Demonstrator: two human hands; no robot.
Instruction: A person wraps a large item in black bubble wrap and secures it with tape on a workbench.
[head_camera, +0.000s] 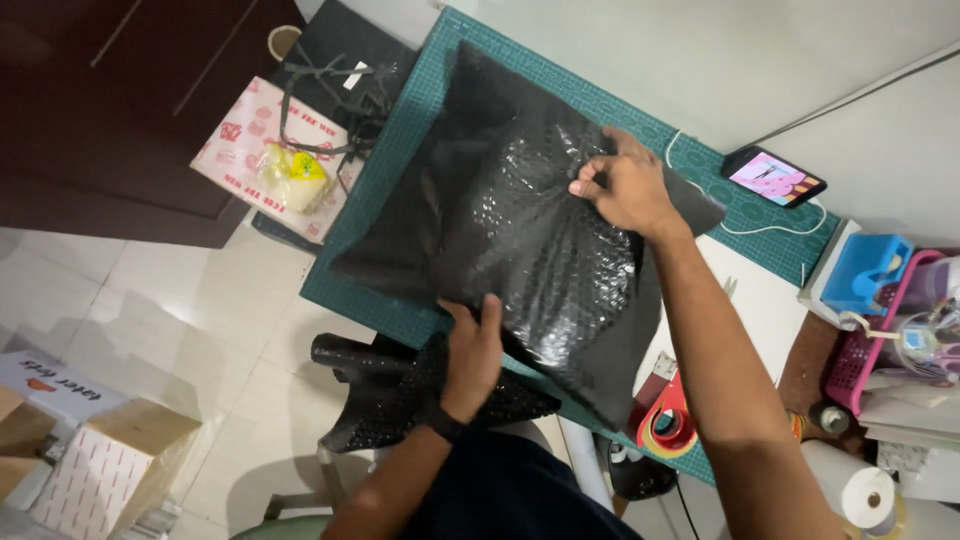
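Bag — black bubble mailer, flat on green mat on table. My right hand pinches bag's far edge, fingers closed on it. My left hand grips near edge, thumb on top. Phone near right hand; tape roll just beside bag's near-right corner.

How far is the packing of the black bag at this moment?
Seemingly done: shiny black bubble wrap sits inside the black plastic mailer bag on the green cutting mat. In hand: left hand and right hand grip it. Left: sealing; the red tape dispenser lies untouched.
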